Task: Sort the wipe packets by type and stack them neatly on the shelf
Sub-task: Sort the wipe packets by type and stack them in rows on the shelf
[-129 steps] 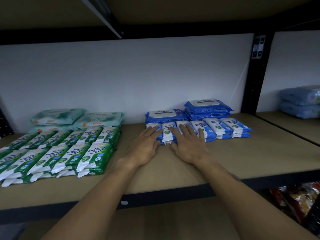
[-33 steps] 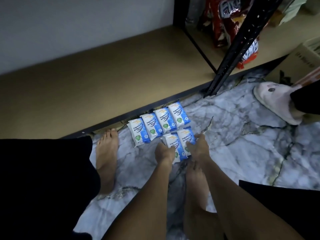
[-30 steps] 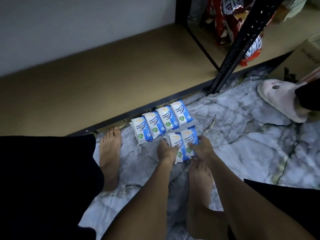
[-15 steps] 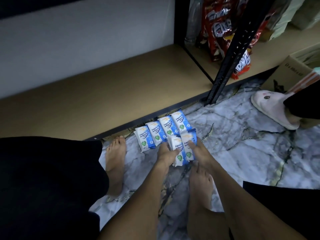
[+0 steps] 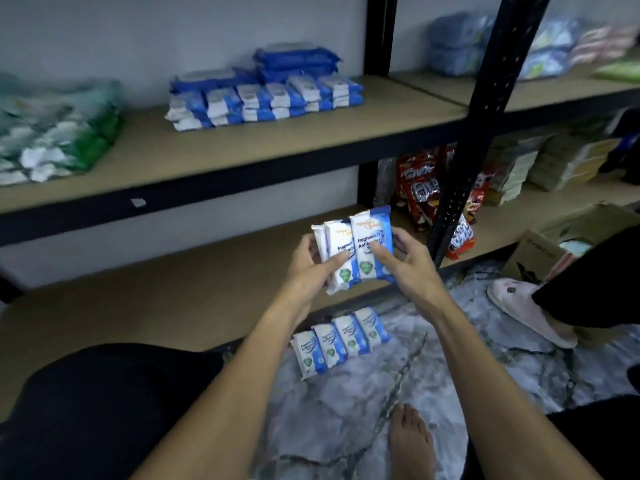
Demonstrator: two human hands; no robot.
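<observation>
The person is holding a small bundle of blue-and-white wipe packets [image 5: 356,244] in the air, in front of the lower board and below the shelf [image 5: 311,140] where the sorted ones are sitting. The left hand [image 5: 311,261] is gripping the bundle's left side with its thumb across the front. The right hand [image 5: 405,261] is gripping the right side, with its fingers curling behind.

The packets are flat, soft pillows of glossy film with crimped ends, and they are overlapping like a fan rather than lying square. That slick film is probably the main risk: on the way up, one packet could be sliding out of the bundle. The blue stack [image 5: 266,95] on the shelf looks loosely layered, so setting the bundle down roughly could be pushing its front row askew or off the board's edge. The green packets [image 5: 59,140] are lying well apart to the left, so mixing types seems unlikely.

Four more packets [image 5: 341,341] are lying in a row on the marble-patterned floor [image 5: 346,427], near a bare foot [image 5: 412,441] that could be treading on them.
</observation>
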